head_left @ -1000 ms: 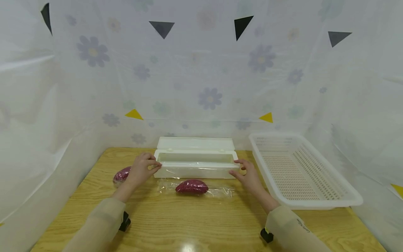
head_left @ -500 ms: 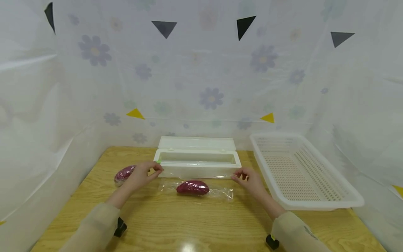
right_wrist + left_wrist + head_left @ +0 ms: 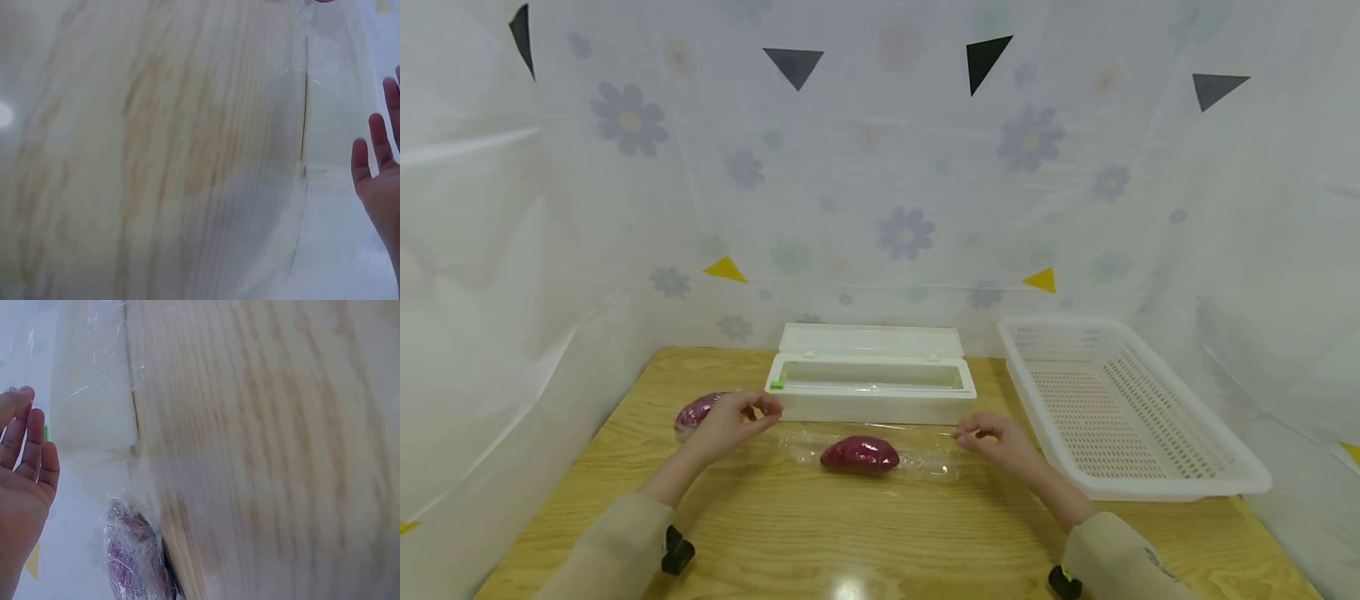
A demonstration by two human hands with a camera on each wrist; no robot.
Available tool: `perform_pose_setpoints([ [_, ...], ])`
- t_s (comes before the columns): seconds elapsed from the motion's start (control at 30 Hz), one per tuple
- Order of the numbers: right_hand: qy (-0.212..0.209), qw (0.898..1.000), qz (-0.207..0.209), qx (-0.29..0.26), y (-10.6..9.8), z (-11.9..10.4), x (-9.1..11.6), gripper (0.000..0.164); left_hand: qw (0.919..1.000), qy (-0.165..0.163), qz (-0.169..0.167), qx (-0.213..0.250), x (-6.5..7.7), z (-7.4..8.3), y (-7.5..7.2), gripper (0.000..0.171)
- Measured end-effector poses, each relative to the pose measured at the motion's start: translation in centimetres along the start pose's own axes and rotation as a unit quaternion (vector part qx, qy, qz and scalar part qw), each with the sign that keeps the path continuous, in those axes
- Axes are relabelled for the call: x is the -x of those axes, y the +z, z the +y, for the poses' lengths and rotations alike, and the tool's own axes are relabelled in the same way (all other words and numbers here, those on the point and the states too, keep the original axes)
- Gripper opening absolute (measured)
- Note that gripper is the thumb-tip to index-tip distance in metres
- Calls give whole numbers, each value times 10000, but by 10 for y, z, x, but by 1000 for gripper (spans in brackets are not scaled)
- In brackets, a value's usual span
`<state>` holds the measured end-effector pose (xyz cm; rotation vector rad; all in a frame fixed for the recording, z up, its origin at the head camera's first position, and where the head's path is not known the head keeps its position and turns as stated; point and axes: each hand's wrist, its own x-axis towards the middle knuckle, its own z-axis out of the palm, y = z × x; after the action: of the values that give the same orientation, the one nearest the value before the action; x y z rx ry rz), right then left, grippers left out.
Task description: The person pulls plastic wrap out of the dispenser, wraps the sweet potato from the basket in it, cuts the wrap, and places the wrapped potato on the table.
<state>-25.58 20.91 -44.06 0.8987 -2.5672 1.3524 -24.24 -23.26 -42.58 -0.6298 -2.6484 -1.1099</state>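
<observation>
A cling film dispenser (image 3: 872, 407) stands at the back of the table with its lid up. My left hand (image 3: 733, 421) pinches one corner of a clear cling film sheet just before the dispenser's left end. At the other end, my right hand (image 3: 1000, 442) pinches the opposite corner, and the film's edge stretches between them. A reddish-purple sweet potato (image 3: 860, 455) lies in front, on a strip of cling film (image 3: 928, 461). Another sweet potato (image 3: 134, 556), wrapped in film, rests beyond my left forearm. The dispenser's green slide cutter (image 3: 777, 384) sits at its left end.
A white perforated plastic basket (image 3: 1165, 485) stands on the right of the wooden table (image 3: 865, 533). White patterned sheeting (image 3: 827, 167) closes off the back and both sides.
Both hands have drawn the film from the dispenser's front toward the person, the right hand moving further. The green cutter has come into sight. The sweet potato on the strip stays about in place.
</observation>
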Motion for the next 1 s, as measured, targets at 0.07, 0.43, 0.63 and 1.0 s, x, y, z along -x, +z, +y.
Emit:
perform_pose_setpoints([
  [0.07,-184,9994,-252,-132,-2,1,2,11,10000,44,-2,9,2,1,0,10],
  [0.43,-780,9836,-802,-1415,-1,10,6,14,9999,100,-3,-23,6,3,0,6],
  [0.63,-680,9785,-726,-1809,-2,6,7,11,9998,169,-33,-77,7,2,-2,8],
  [1.0,-1709,9757,-958,-980,-6,-2,5,15,9948,592,-806,195,13,2,-10,9],
])
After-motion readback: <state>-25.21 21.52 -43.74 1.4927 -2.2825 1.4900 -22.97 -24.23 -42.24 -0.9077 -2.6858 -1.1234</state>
